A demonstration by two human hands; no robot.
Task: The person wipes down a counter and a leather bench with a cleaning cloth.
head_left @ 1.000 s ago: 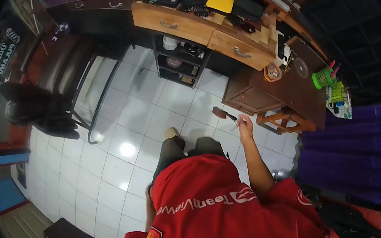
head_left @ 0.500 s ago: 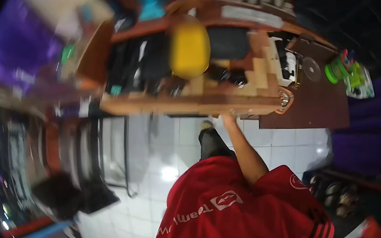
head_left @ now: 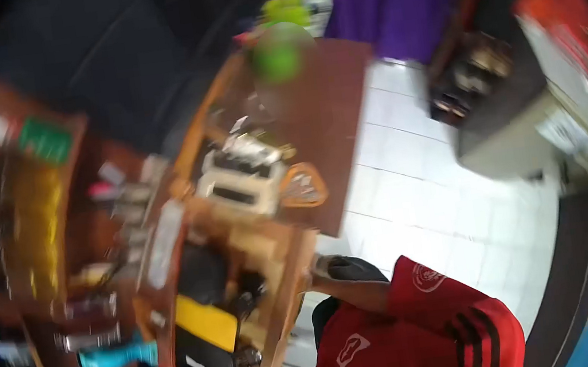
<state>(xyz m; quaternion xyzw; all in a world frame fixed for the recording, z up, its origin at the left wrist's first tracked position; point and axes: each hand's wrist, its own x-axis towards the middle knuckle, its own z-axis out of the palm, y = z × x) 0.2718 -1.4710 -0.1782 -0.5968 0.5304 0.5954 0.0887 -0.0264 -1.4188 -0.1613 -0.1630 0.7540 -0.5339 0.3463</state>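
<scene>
My right hand (head_left: pixel 314 275) is at the outer front edge of an open wooden drawer (head_left: pixel 288 287), apparently touching it. Its fingers are smeared and partly hidden, so their grip cannot be made out. Inside the drawer lie a yellow flat item (head_left: pixel 207 322), a black rounded item (head_left: pixel 202 274) and several dark small things. My left hand is out of view.
Beyond the drawer is a brown tabletop (head_left: pixel 334 120) with a white box (head_left: pixel 240 190), an orange-rimmed tray (head_left: pixel 303 185) and a blurred green container (head_left: pixel 278 57). Shelves with bottles stand left. A grey cabinet (head_left: pixel 505 135) stands right on white floor tiles.
The view has swung to the right, so the drawer now appears lower left and the cabinet has come in. My right hand remains at the drawer's front edge.
</scene>
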